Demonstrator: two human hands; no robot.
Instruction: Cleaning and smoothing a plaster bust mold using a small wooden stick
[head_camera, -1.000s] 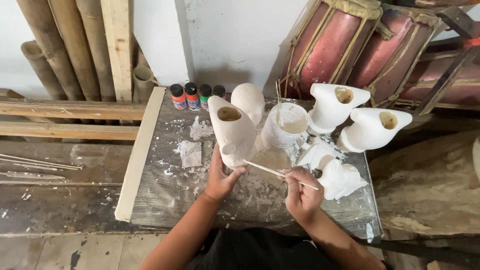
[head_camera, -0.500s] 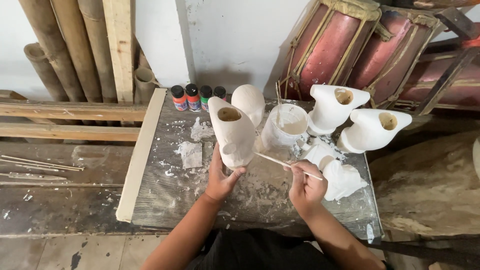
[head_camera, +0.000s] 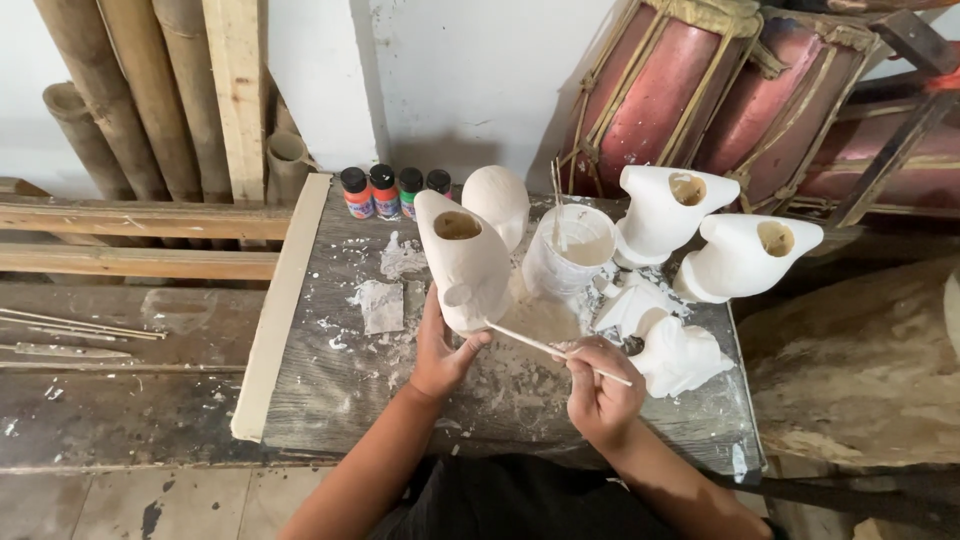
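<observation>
My left hand (head_camera: 441, 351) grips the lower end of a tall white hollow carving (head_camera: 462, 258) that stands tilted on the paint-spattered wooden table (head_camera: 330, 380). My right hand (head_camera: 598, 389) holds a thin brush (head_camera: 553, 351) whose tip touches the carving's lower right side. Just behind the brush stands a white paint pot (head_camera: 571, 248) with a stick in it.
Several other white carvings (head_camera: 668, 208) (head_camera: 745, 256) (head_camera: 677, 357) (head_camera: 500, 200) crowd the table's back and right. Small paint bottles (head_camera: 384, 191) line the back edge. A wooden plank (head_camera: 277, 303) runs along the left edge. Bamboo poles (head_camera: 150, 100) and red drums (head_camera: 690, 90) lean at the wall.
The brush has swung up from lying low across the table until its tip meets the carving's lower right. My right hand rose slightly; the left hand keeps its hold.
</observation>
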